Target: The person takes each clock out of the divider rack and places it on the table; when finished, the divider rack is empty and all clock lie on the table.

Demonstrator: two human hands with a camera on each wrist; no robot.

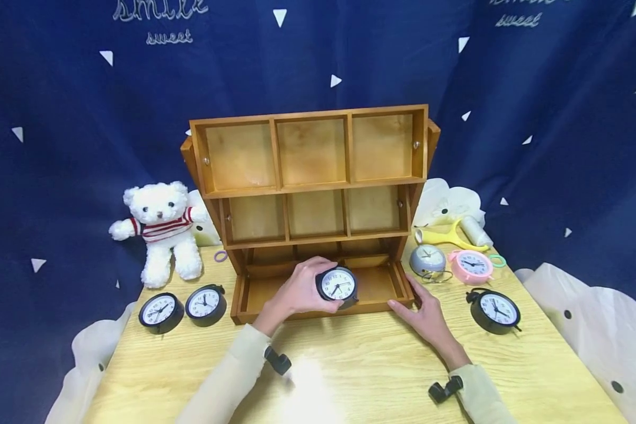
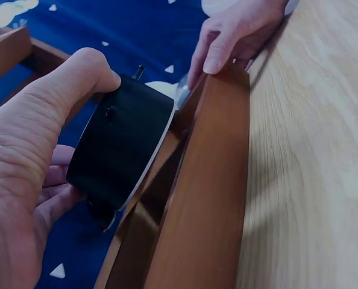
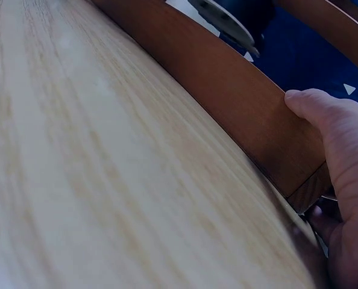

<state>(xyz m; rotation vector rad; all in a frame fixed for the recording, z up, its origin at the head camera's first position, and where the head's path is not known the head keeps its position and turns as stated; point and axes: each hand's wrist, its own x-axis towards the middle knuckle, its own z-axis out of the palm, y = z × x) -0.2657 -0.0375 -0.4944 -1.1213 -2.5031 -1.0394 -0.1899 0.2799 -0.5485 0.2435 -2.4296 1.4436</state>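
My left hand (image 1: pixel 307 287) holds a round black alarm clock (image 1: pixel 338 286) with a white dial, thumb and fingers at opposite sides of its case. The clock is above the front edge of a wooden tiered organizer (image 1: pixel 312 188); in the left wrist view the dark case (image 2: pixel 122 141) hides its dial. My right hand (image 1: pixel 424 313) grips the front right corner of the organizer's bottom tray (image 1: pixel 318 312). In the right wrist view the thumb (image 3: pixel 308 103) lies on the front panel's top edge, with a finger past the corner.
Black alarm clocks (image 1: pixel 161 312) stand at left, another (image 1: pixel 495 310) at right. A grey clock (image 1: pixel 427 260), a pink clock (image 1: pixel 471 265), eyeglasses (image 1: pixel 436 276) and a yellow forked item (image 1: pixel 450 237) are beyond my right hand. A white teddy bear (image 1: pixel 164 235) sits left of the organizer.
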